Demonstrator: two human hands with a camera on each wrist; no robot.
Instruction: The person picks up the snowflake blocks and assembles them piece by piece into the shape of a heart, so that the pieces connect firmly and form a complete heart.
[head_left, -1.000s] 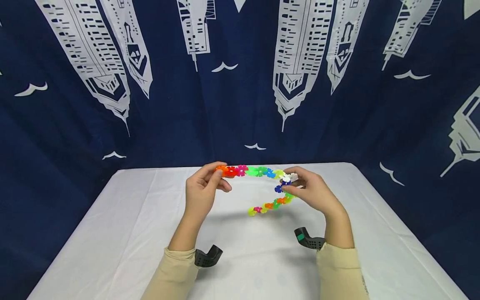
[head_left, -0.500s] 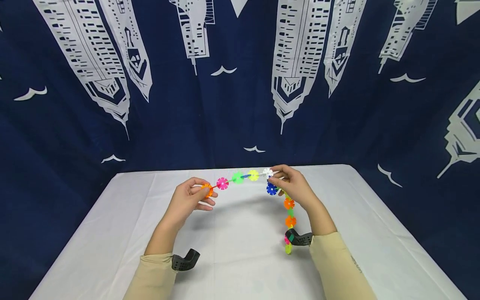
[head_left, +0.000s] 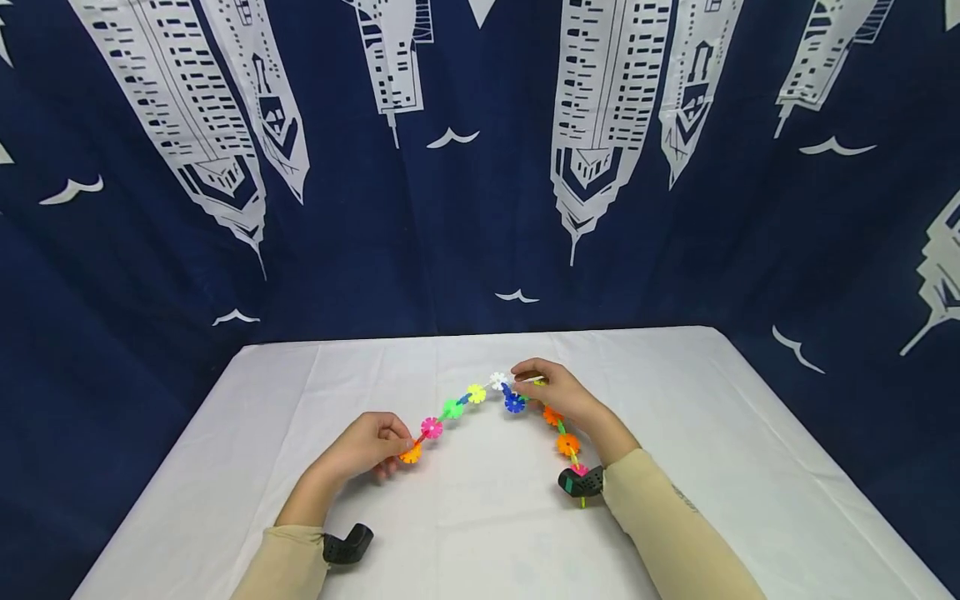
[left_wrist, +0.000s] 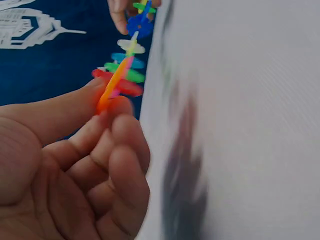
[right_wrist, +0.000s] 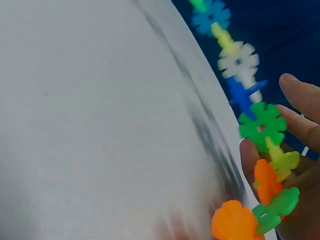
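A chain of interlocking plastic snowflake discs (head_left: 476, 393) in many colours arches low over the white table. My left hand (head_left: 367, 446) pinches the orange end disc (left_wrist: 111, 92) between thumb and fingers, at the chain's left end. Beyond it come red, pink, green, blue, yellow and white discs. At the bend, my right hand (head_left: 562, 392) is beside the dark blue disc (head_left: 514, 403), thumb and fingers spread apart. In the right wrist view the green disc (right_wrist: 262, 127) passes in front of these fingers. The chain's right part runs toward the front, partly hidden behind the black wrist camera mount.
The table (head_left: 300, 417) wears a white cloth with faint creases. Behind it hangs a dark blue curtain (head_left: 420, 233) printed with white buildings and birds. A black camera mount (head_left: 348, 544) sits on the left wrist, and another mount (head_left: 581, 482) on the right.
Both hands have lowered the chain toward the table. The left hand moved left and nearer; the chain's right end swung toward the front. The right hand's fingers have parted from the white disc.
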